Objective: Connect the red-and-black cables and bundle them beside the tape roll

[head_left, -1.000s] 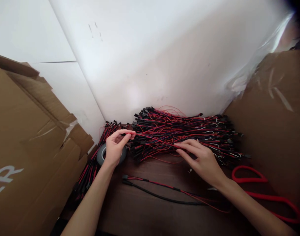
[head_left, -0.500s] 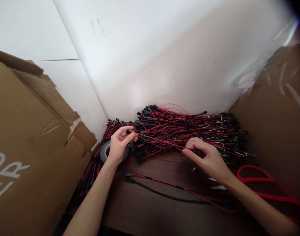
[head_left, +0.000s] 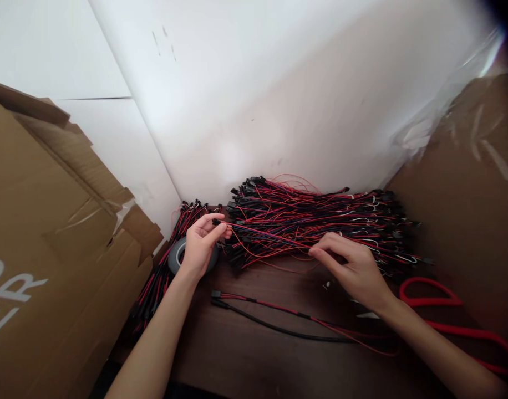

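My left hand [head_left: 202, 241] pinches a thin wire harness [head_left: 270, 235] close to its small black connector, which pokes out past the fingertips. The harness has red and dark wires and stretches to the right. Its other end is pinched between the thumb and fingers of my right hand [head_left: 345, 263]. One orange-red wire sags below the rest between the hands. Below them on the brown table lies another cable [head_left: 279, 327], with a black branch and a red-and-black branch, its connectors at the left. A grey tape roll [head_left: 210, 260] is partly hidden behind my left hand.
Behind my hands a big pile of bundled wire harnesses [head_left: 304, 216] lies against the white wall. More harnesses [head_left: 154, 293] lie at the left, beside a cardboard box [head_left: 62, 221]. Red-handled scissors [head_left: 431, 302] rest under my right forearm. Brown cardboard [head_left: 466, 183] stands at the right.
Both hands keep their pinch on the harness, almost in place. One orange-red wire now hangs apart from the others in a slack curve.
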### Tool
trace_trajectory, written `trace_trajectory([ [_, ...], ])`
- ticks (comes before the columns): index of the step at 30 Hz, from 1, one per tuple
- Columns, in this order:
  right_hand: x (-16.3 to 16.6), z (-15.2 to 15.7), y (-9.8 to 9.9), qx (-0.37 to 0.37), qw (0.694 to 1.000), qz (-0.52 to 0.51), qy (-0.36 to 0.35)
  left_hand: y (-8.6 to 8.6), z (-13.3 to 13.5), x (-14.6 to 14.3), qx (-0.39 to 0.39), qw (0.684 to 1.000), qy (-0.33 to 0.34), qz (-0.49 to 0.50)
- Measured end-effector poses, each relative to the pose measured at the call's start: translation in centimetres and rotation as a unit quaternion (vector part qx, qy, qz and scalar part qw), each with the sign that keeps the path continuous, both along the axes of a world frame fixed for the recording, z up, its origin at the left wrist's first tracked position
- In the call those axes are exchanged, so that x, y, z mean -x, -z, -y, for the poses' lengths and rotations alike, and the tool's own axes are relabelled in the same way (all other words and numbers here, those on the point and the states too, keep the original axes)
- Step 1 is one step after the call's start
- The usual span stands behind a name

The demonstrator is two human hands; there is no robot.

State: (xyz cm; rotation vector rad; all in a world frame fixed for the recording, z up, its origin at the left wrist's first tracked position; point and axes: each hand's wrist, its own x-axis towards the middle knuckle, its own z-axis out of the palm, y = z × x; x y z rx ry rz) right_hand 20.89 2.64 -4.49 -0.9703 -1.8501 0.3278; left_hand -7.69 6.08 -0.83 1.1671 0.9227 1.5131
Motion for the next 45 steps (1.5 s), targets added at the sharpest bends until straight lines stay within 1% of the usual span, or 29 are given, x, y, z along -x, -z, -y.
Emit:
trace_trajectory([
  [4,0.0,0.0,0.1,-0.015,0.999,-0.031,0.012,0.1,0.0,0.0,0.005,1.0,-0.005,0.0],
  [9,-0.1,0.1,-0.2,0.003,0.996,-0.077,0.043,0.0,0.0,-0.2,0.011,1.0,-0.013,-0.001],
  [11,-0.2,0.1,-0.3,0.012,0.994,-0.094,0.045,0.0,0.0,-0.2,0.013,1.0,-0.015,-0.002],
  [13,-0.3,0.1,-0.3,0.026,0.992,-0.119,0.025,0.0,0.0,-0.3,0.013,1.0,-0.016,-0.001],
  [17,-0.6,0.0,0.0,0.051,0.983,-0.168,-0.046,0.0,0.0,-0.3,0.013,1.0,-0.018,0.0],
  [19,-0.6,0.0,0.1,0.058,0.981,-0.177,-0.061,0.0,0.1,-0.3,0.014,1.0,-0.018,0.0],
  [22,-0.3,0.1,-0.1,0.057,0.983,-0.166,-0.055,0.0,0.1,-0.3,0.014,1.0,-0.016,-0.001],
  [28,0.3,0.3,-0.5,0.05,0.989,-0.138,0.009,-0.1,0.2,-0.5,0.015,1.0,-0.009,0.002],
  [32,0.3,0.4,-0.6,0.035,0.99,-0.135,0.035,-0.2,0.3,-0.5,0.02,1.0,0.003,0.011],
  [38,0.6,0.6,-0.4,-0.012,0.995,-0.059,0.076,-0.4,0.3,-0.3,0.017,0.999,0.034,0.038],
  [45,0.5,0.6,0.1,-0.002,0.993,-0.046,0.106,-0.3,0.3,-0.1,0.011,0.997,0.048,0.055],
])
